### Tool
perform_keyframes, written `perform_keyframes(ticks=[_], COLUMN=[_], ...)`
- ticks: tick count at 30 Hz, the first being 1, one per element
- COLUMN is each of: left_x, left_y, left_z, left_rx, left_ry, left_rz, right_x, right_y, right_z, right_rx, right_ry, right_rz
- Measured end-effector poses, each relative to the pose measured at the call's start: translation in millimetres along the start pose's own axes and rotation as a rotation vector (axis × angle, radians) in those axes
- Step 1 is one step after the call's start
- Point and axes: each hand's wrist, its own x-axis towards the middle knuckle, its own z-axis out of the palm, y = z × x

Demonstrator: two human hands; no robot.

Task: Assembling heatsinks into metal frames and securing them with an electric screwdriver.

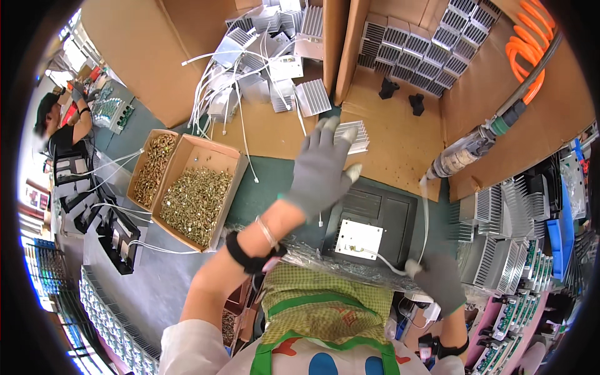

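Observation:
My left hand (320, 172), in a grey glove with pale fingertips, reaches forward with its fingers stretched out. Those fingertips are at the edge of a small silver finned heat sink (357, 139) on cardboard; whether they touch it cannot be made out. Below lies a black tray (381, 209) holding a white metal plate (360, 239) with a cable. My right hand (440, 284), also gloved, is closed at the tray's right corner, its fingertips pinching the white cable (389, 265). A pale strand (426, 219) runs from near those fingertips up to the tip of a hanging power screwdriver (465, 152).
Cardboard boxes of screws (195, 203) stand left. Heaped heat sinks with cables (250, 75) lie at the back, stacked heat sinks (415, 53) at the back right. Two black pieces (388, 88) sit before them. An orange coiled hose (522, 50) hangs right. Another person (62, 122) works far left.

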Motion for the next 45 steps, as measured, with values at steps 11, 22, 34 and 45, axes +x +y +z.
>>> perform_keyframes(ticks=[11,22,34,45], left_x=[44,-12,-44,-39], left_y=[-6,35,20,16], left_z=[2,-16,-4,18], left_rx=[-1.570,-1.412,-0.648,-0.707], left_ry=[-0.570,-0.253,-0.327,-0.204], left_rz=[-0.844,-0.566,-0.318,-0.280], right_x=[-62,81,91,113], right_y=[30,-75,-41,-37], right_z=[-32,-14,-39,22], right_rx=[0.579,0.727,0.374,0.743], right_ry=[0.198,0.162,-0.275,0.019], right_rz=[0.166,-0.562,-0.586,-0.529])
